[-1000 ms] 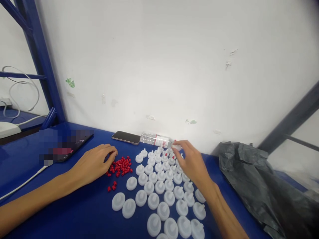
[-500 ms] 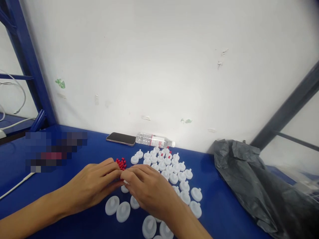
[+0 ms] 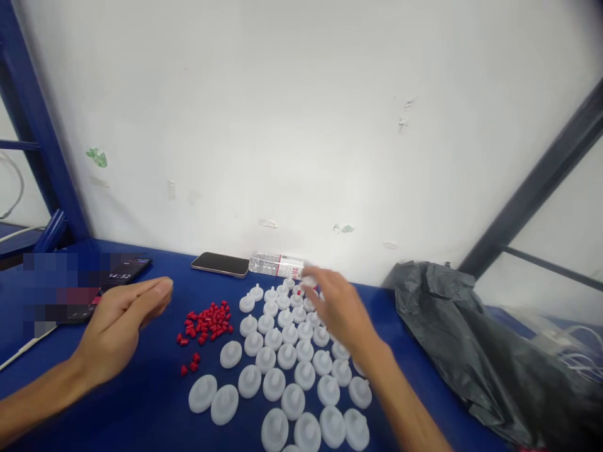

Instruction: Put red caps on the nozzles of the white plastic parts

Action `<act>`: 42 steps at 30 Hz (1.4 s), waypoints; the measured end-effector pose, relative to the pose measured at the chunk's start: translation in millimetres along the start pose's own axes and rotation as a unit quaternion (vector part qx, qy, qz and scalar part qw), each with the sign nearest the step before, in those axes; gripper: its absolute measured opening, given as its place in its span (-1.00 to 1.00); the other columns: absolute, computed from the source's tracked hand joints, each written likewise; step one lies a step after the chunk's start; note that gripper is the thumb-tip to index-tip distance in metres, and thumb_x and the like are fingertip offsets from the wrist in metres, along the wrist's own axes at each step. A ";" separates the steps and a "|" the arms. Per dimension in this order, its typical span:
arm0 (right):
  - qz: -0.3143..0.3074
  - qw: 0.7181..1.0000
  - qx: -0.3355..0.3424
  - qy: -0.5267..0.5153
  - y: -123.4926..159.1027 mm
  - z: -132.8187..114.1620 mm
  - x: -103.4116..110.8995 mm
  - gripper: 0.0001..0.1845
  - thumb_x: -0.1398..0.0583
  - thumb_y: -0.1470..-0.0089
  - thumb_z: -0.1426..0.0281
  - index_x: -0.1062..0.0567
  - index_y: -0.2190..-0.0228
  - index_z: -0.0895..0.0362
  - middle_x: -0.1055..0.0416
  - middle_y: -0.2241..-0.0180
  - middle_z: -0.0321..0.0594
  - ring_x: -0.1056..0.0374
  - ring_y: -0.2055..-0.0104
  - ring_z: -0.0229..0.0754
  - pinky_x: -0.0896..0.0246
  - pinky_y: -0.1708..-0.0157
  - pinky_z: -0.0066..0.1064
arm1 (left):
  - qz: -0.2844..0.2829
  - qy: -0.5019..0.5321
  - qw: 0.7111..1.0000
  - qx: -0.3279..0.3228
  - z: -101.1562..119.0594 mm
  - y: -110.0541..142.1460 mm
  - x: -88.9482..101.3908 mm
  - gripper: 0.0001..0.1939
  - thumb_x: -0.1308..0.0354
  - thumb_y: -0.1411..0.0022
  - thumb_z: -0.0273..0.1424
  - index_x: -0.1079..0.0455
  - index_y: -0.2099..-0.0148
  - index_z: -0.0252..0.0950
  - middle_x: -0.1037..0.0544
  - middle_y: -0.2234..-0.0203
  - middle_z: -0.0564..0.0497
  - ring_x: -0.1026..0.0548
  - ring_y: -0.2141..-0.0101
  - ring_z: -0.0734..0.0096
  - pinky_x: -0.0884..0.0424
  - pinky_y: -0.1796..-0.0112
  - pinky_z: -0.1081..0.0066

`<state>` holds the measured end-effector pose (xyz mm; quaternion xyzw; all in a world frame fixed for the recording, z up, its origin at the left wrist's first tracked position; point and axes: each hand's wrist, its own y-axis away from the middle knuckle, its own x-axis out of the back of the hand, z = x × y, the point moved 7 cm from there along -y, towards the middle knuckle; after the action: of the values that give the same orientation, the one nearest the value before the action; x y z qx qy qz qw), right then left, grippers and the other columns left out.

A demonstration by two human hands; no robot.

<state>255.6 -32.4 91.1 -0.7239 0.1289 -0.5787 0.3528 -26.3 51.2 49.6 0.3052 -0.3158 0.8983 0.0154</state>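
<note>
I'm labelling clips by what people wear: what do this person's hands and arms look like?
The left hand and right hand are ungloved, with no ring or watch to be seen. No sleeve shows on the left forearm or right forearm.

Workshop-like corner, exact kind unclear; blue metal frame (image 3: 42, 125); blue tabletop (image 3: 160, 389); scuffed white wall (image 3: 282, 125).

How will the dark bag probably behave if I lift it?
The bag looks floppy: its many creases suggest it would sag from the grip. Its smooth, slightly shiny film may feel slippery. Its weight is unclear, as its inside is hidden.
</note>
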 end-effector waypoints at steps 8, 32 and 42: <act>-0.036 0.981 -0.184 0.045 37.1 123.6 -4.8 -0.74 -0.05 -0.22 0.26 -0.45 0.16 0.09 -0.50 0.27 -0.15 -0.44 0.21 -0.07 -0.27 0.18 -0.28 | -0.032 -0.112 0.992 -0.044 8.4 -15.2 -9.5 -0.65 0.12 -0.15 -0.07 -0.13 0.60 -0.06 -0.19 0.78 0.34 -0.20 0.71 0.52 -0.15 0.63 0.48; -0.160 0.983 -0.066 -0.067 26.2 62.2 -36.5 -0.58 0.10 -0.32 0.23 -0.51 0.11 0.01 -0.53 0.09 -0.24 -0.37 -0.04 -0.06 -0.21 -0.06 -0.17 | -0.115 -0.220 0.969 0.020 -43.0 -16.5 -31.5 -0.77 -0.06 0.06 -0.11 -0.53 0.39 0.08 -0.69 0.40 0.22 -0.59 0.43 0.28 -0.41 0.38 0.34; -0.054 0.992 -0.105 -0.054 14.8 52.3 -6.9 -0.71 0.01 -0.28 0.27 -0.38 0.03 0.02 -0.41 0.04 -0.17 -0.38 0.02 -0.06 -0.26 -0.02 -0.14 | -0.149 -0.210 0.965 0.038 -41.6 -14.4 -34.8 -0.77 -0.08 0.03 -0.17 -0.56 0.37 0.06 -0.70 0.38 0.18 -0.60 0.35 0.26 -0.40 0.33 0.35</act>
<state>305.5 -19.9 72.0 -0.7930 0.1307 -0.5402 0.2496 -17.3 92.4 12.7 0.5312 -0.2289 0.8126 0.0710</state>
